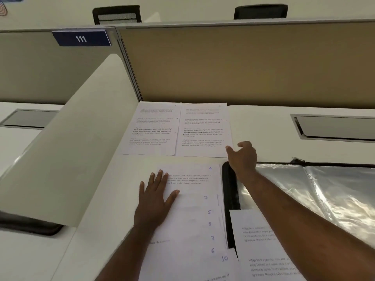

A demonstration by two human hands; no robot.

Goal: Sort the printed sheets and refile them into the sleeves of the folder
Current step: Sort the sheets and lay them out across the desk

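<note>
Left hand (156,196) lies flat, fingers spread, pressing the fanned sheets (194,216) on the desk (269,122) beside the folder (324,189). Right hand (242,157) reaches forward, relaxed, empty. Sheets: light, limp, likely slippery; lift by a corner.

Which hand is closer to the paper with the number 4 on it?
The left hand. It lies flat on the paper marked 4, fingers spread. The right hand is up past that paper's top right corner, by the far sheets, not touching it.
</note>
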